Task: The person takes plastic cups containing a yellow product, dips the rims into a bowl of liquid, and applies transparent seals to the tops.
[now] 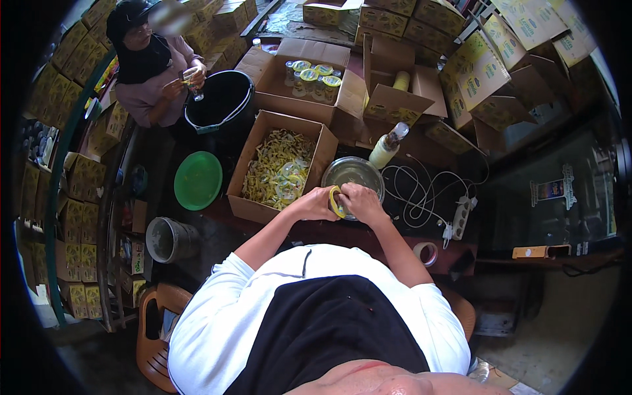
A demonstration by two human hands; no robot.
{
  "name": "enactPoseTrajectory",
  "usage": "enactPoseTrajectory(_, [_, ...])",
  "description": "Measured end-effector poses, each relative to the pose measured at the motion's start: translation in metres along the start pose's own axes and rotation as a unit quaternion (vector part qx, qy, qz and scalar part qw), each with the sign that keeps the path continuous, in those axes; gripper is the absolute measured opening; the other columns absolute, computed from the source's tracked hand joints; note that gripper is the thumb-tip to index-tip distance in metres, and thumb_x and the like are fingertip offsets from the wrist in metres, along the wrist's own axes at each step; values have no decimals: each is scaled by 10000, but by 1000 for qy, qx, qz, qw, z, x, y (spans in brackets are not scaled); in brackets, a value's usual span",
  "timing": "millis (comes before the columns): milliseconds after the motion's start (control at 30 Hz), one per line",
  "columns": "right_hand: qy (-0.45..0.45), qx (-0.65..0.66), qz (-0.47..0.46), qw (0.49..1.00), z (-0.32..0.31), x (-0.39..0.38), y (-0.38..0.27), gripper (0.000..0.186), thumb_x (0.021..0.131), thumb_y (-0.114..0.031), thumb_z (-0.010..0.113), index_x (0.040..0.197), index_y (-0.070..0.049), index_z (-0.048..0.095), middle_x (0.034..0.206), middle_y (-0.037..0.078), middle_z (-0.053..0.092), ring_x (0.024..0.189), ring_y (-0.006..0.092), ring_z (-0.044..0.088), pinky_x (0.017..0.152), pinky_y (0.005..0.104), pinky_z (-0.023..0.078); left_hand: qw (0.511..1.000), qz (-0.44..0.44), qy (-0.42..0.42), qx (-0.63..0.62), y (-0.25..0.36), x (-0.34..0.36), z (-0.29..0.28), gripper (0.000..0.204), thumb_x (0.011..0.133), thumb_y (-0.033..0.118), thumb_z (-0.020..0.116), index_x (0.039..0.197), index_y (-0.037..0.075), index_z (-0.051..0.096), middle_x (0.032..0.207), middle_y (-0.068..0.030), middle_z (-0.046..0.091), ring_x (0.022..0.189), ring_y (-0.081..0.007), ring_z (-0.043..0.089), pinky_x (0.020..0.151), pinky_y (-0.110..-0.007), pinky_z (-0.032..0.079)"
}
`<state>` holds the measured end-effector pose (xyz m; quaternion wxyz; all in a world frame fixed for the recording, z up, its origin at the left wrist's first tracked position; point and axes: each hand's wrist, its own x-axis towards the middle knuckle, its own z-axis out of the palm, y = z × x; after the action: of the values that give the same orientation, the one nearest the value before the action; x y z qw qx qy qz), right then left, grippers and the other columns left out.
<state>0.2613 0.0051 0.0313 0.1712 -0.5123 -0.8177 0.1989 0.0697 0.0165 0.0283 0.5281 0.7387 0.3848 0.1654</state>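
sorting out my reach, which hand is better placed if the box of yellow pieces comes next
Probably your left hand: it's beside the box, while the right hand is farther off, by the bowl.

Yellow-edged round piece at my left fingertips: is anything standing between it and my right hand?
Nothing visible does: the right hand is right beside the yellow-edged round piece. The shiny round bowl lies beyond them, not between.

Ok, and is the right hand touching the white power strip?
Apart. The head view shows a plain gap: the right hand is left of the power strip, with dark tabletop visible between them.
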Motion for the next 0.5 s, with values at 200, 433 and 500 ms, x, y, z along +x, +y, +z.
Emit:
enactPoseTrajectory(200, [-33, 313, 42, 948, 5, -7, 21, 244, 934, -217, 573, 834, 6, 577, 693, 67, 541, 710, 178, 577, 657, 342, 442, 993, 33, -16, -109, -6, -3, 4, 501, 676, 160, 799, 1110, 32, 581, 934, -45, 657, 819, -117, 614, 740, -292, 521])
enactPoseTrajectory(433, [31, 614, 126, 778, 26, -4, 47, 205, 962, -187, 567, 772, -116, 592, 670, -90, 474, 585, 6, 381, 526, 203, 292, 992, 8, 123, 20, 20, 10, 29, 463, 629, 147, 775, 1007, 26, 537, 907, -164, 644, 889, -304, 666, 783, -377, 515])
enactPoseTrajectory(500, [42, 680, 139, 719, 34, 4, 54, 208, 969, -201, 576, 770, -141, 582, 667, -96, 502, 535, -12, 391, 477, 186, 279, 984, 5, 154, 87, 22, 16, 34, 478, 635, 175, 780, 1016, 29, 531, 918, -171, 638, 917, -329, 654, 786, -403, 517])
